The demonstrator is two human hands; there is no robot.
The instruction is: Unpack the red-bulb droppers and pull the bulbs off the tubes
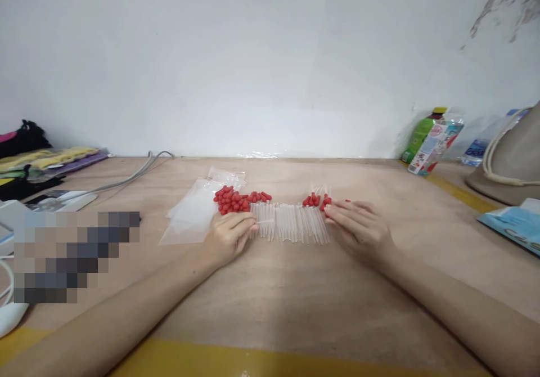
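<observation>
My left hand [231,235] is closed in a pinch on a thin clear plastic tube [265,221] that points to the right. Under and beside it, a row of similar clear tubes [291,223] lies side by side on the table. Behind my left hand sits a pile of red rubber bulbs [231,199]. My right hand [363,228] has its fingertips together at a red bulb [326,208] by the row's right end; its thumb is mostly hidden. Just behind those fingertips lie a few red bulbs with clear tubes [313,200] pointing toward the wall.
Flat clear plastic bags [189,208] lie left of the bulbs. Bottles [436,140], a grey-brown bag [510,152] and a blue packet [512,225] stand or lie at the right. Gloves [50,160], a grey cable [130,177] and a pixelated patch are at the left.
</observation>
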